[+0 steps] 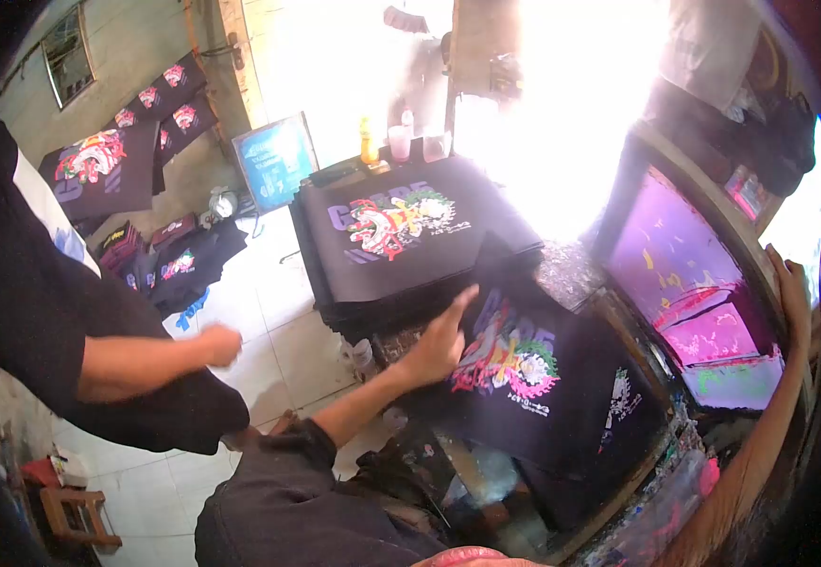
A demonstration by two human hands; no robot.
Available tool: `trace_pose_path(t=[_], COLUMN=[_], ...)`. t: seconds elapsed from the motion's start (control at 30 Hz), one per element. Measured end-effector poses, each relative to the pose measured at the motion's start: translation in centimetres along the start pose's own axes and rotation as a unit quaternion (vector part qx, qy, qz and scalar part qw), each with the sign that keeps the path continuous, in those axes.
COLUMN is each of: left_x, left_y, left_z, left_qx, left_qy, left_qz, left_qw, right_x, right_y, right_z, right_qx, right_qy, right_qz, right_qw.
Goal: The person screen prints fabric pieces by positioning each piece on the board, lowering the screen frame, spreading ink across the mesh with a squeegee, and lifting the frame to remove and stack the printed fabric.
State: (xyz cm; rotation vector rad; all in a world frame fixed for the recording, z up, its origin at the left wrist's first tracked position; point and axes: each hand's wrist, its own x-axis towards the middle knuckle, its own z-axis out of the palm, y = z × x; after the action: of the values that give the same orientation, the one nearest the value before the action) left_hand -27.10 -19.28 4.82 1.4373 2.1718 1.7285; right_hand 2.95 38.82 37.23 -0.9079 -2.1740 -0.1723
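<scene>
My left hand [437,346], its index finger stretched out, is over the left edge of a black fabric piece [576,331] with a colourful print and lettering. Nothing shows in that hand. At the far right, my right hand [789,288] holds the outer edge of a tilted screen printing frame [768,283]. The frame's mesh is stained purple and pink, with green along its lower edge. Behind my left hand lies a thick stack of black printed fabric pieces [335,260]. Part of another print shows at the right end of the piece before me.
A person in black clothes stands at left, a hand [221,346] near the stack. Printed pieces [98,170] hang behind. A blue screen [276,161], bottles [370,142] and a pink cup [399,142] stand at the back. A wooden stool [75,515] is at lower left.
</scene>
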Motion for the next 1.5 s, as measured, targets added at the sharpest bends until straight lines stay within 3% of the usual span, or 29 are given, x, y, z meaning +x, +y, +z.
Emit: trace_pose_path(t=[0.1, 0.13, 0.2, 0.23, 0.3, 0.33, 0.37, 0.43, 0.47, 0.53, 0.57, 0.6, 0.63, 0.67, 0.73, 0.77, 0.8, 0.9, 0.97, 1.0, 1.03, 1.07, 1.1, 1.13, 1.17, 1.3, 1.37, 1.5], left_x=[6.0, 7.0, 8.8, 9.0, 9.0, 8.0, 7.5, 7.4, 7.8, 5.9, 4.9, 3.3, 0.9, -3.5, -10.2, -12.1, -14.2, -16.4, -14.6, -12.2, -9.5, -8.6, -8.0, -8.1, -7.8, -8.2, -7.9, -8.1], left_y=[-0.9, -2.5, -6.5, -6.3, -8.3, -10.2, -7.9, -3.4, -2.7, 1.9, 4.3, 6.6, 12.6, 12.7, 16.2, 19.0, 22.0, 21.6, 18.8, 17.5, 15.9, 13.5, 10.3, 7.7, 7.0, 4.8, 4.8, 4.9], left_z=[-5.9, -8.9, -15.9, -19.7, -26.8, -28.9, -27.6, -23.0, -19.1, -6.4, -0.1, 7.4, 13.8, 23.2, 35.6, 38.3, 40.5, 41.5, 36.4, 32.1, 27.5, 24.1, 21.3, 18.9, 16.9, 15.9, 16.0, 16.0], left_qx=[-0.077, 0.005, 0.173, 0.274, 0.236, 0.294, 0.549, 0.685, 0.62, 0.417, 0.292, 0.281, 0.153, -0.025, -0.001, -0.111, -0.215, -0.122, 0.002, 0.082, 0.067, 0.058, 0.079, 0.127, 0.205, 0.277, 0.285, 0.281], left_qy=[0.067, 0.108, 0.175, 0.2, 0.138, 0.151, 0.195, 0.251, 0.247, 0.039, -0.076, -0.097, -0.436, -0.341, -0.174, -0.224, -0.28, -0.383, -0.363, -0.364, -0.392, -0.374, -0.329, -0.297, -0.304, -0.331, -0.335, -0.332], left_qz=[-0.083, -0.038, 0.066, 0.066, -0.026, -0.085, -0.168, -0.056, 0.024, 0.131, 0.138, 0.368, 0.158, 0.396, 0.576, 0.542, 0.501, 0.424, 0.419, 0.421, 0.34, 0.234, 0.201, 0.174, 0.169, 0.16, 0.161, 0.16], left_qw=[0.991, 0.993, 0.967, 0.938, 0.961, 0.94, 0.795, 0.682, 0.744, 0.899, 0.943, 0.881, 0.873, 0.852, 0.799, 0.802, 0.79, 0.812, 0.832, 0.827, 0.852, 0.896, 0.919, 0.93, 0.915, 0.888, 0.884, 0.886], right_x=[0.3, -0.2, -1.1, -1.5, -2.1, -2.1, -2.1, -1.8, -2.0, -2.1, -2.0, -1.8, -1.6, -2.2, -4.7, -7.0, -8.4, -10.4, -8.7, -7.8, -7.1, -6.3, -6.3, -6.4, -5.8, -3.2, -3.3, -3.7], right_y=[0.5, 1.0, -1.4, -2.8, -4.3, -3.9, -3.5, -3.5, -4.0, -4.5, -4.4, -3.9, -3.6, -4.5, -9.7, -11.5, -13.3, -17.4, -15.9, -15.3, -15.1, -15.1, -14.9, -15.4, -14.5, -12.7, -12.5, -12.8], right_z=[-0.3, 0.9, -1.0, -2.1, -2.5, -1.9, -1.3, -1.1, -1.2, -0.4, -0.8, -1.0, -1.2, -2.3, -5.1, -6.2, -7.0, -9.3, -6.9, -6.2, -6.2, -6.3, -6.4, -6.5, -5.6, -4.5, -4.2, -4.7], right_qx=[0.023, 0.004, -0.03, -0.047, -0.011, 0.003, 0.017, 0.009, -0.001, 0.001, -0.009, -0.02, -0.03, -0.06, -0.082, -0.054, -0.096, -0.261, -0.035, 0.083, 0.081, 0.072, 0.066, 0.051, 0.056, 0.064, 0.029, 0.07], right_qy=[-0.085, 0.018, 0.013, 0.009, -0.039, -0.04, -0.041, -0.043, -0.045, -0.008, -0.024, -0.039, -0.054, -0.093, -0.166, -0.086, -0.09, -0.22, -0.126, -0.064, -0.055, -0.117, -0.177, -0.139, -0.137, -0.072, -0.034, -0.08], right_qz=[0.036, -0.009, 0.019, 0.033, 0.019, 0.009, 0.0, -0.017, -0.02, 0.003, -0.011, -0.025, -0.04, -0.028, 0.029, -0.004, -0.041, -0.117, -0.033, 0.001, 0.013, 0.004, -0.002, 0.034, 0.043, -0.066, -0.012, 0.021], right_qw=[0.995, 1.0, 0.999, 0.998, 0.999, 0.999, 0.999, 0.999, 0.999, 1.0, 1.0, 0.999, 0.997, 0.993, 0.982, 0.995, 0.99, 0.933, 0.991, 0.994, 0.995, 0.99, 0.982, 0.988, 0.988, 0.993, 0.999, 0.994])
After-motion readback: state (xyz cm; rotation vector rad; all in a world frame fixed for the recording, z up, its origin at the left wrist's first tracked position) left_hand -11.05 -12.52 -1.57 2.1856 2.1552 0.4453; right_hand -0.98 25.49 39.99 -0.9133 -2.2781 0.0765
